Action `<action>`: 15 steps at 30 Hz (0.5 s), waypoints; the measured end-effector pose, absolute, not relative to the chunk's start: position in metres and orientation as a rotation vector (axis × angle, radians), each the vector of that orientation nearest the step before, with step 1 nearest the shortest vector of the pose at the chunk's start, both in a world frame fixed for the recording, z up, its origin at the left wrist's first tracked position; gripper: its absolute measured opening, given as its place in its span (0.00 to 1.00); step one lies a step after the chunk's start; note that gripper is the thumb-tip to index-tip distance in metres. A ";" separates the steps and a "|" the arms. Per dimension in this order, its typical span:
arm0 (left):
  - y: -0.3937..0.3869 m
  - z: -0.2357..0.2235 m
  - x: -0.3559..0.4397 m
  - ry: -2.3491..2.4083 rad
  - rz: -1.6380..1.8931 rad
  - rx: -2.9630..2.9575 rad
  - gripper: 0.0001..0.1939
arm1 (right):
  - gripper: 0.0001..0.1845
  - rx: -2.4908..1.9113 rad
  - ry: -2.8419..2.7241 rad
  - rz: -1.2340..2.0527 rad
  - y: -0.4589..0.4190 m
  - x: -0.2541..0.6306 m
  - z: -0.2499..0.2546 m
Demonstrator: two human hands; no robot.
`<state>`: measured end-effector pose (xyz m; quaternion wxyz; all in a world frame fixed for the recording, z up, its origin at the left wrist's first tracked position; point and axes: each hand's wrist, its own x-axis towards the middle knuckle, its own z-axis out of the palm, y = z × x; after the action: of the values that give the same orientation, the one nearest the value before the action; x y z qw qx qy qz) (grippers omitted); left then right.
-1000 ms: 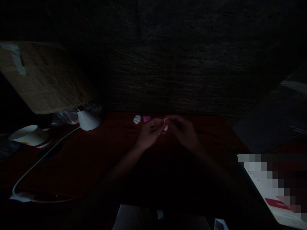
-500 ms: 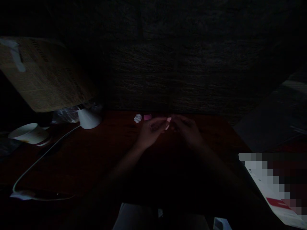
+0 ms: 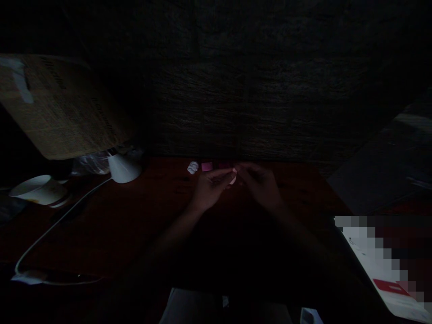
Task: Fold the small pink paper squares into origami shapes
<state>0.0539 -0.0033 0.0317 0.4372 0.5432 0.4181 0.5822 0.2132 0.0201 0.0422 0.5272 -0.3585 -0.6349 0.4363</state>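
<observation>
My left hand (image 3: 208, 190) pinches a small pale pink piece (image 3: 233, 178), perhaps folded paper, between thumb and fingers over the dark wooden table. Meeting it from the other side, my right hand (image 3: 263, 185) has its thumb and fingertips closed at the top of the same piece. The dim light hides its exact shape. Just beyond my left hand lie a crumpled white paper ball (image 3: 193, 168) and a flat pink rectangle (image 3: 207, 166). A darker magenta item (image 3: 224, 165) sits behind my fingertips, partly covered.
On the left stand a paper cup (image 3: 40, 190) and a white lamp-like cone (image 3: 124, 168) with a white cable (image 3: 64, 218), below a printed cardboard sheet (image 3: 77, 108). A dark textured wall (image 3: 216, 90) rises behind the table (image 3: 135, 216). A white object with a red mark (image 3: 381, 285) is at lower right.
My right hand has moved slightly left, and its fingertips have come onto the top of the pale pink piece. My left hand keeps its hold.
</observation>
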 end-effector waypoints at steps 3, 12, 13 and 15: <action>-0.005 0.034 0.054 1.056 1.434 1.377 0.15 | 0.21 -0.866 -1.525 1.036 0.020 0.214 0.044; -0.004 0.029 0.056 1.032 1.492 1.431 0.13 | 0.22 -0.833 -1.544 1.016 0.021 0.214 0.041; -0.004 0.029 0.056 1.033 1.503 1.449 0.13 | 0.21 -0.821 -1.548 0.999 0.021 0.213 0.041; -0.006 0.031 0.057 1.028 1.517 1.473 0.12 | 0.19 -0.804 -1.536 0.977 0.021 0.212 0.040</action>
<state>0.0569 -0.0057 0.0308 0.3849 0.5781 0.4037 0.5955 0.2120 0.0212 0.0397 0.5444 -0.3389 -0.6474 0.4119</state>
